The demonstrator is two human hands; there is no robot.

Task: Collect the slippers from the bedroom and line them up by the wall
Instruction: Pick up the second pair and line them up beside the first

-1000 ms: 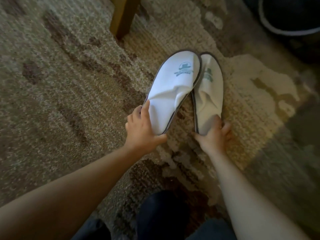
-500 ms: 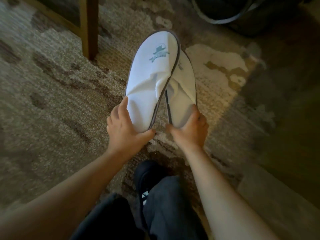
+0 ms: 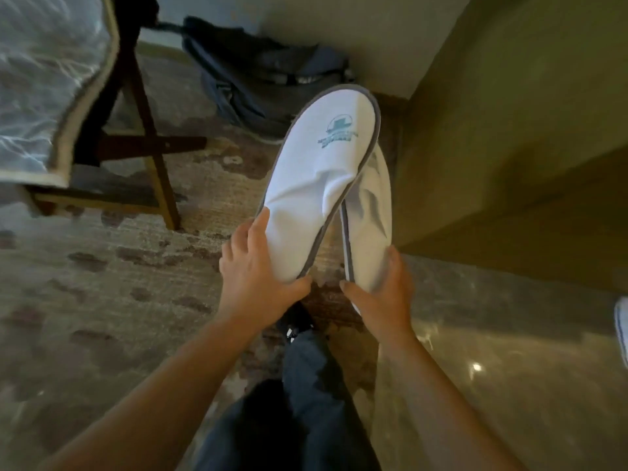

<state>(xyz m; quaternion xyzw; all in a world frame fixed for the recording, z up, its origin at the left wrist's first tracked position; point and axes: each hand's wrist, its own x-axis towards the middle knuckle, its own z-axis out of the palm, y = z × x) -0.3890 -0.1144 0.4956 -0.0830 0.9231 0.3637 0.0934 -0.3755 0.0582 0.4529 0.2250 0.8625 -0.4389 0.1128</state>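
I hold two white slippers with grey trim up in the air, toes pointing away from me. My left hand (image 3: 255,277) grips the heel of the left slipper (image 3: 319,171), which shows a teal logo near its toe. My right hand (image 3: 380,294) grips the heel of the right slipper (image 3: 368,229), which is partly hidden behind the left one. A piece of another white slipper (image 3: 622,324) lies on the shiny floor at the right edge of the frame.
A patterned carpet (image 3: 102,283) covers the floor at left; a glossy stone floor (image 3: 492,351) lies at right. An olive wall (image 3: 509,130) rises at right. A dark bag (image 3: 258,73) sits against the far wall. A wooden stand (image 3: 142,144) and bed edge (image 3: 40,79) are at upper left.
Both slippers have been lifted off the carpet and carried forward. The view has swung up and to the right, bringing the wall, the bag and the stone floor into sight.
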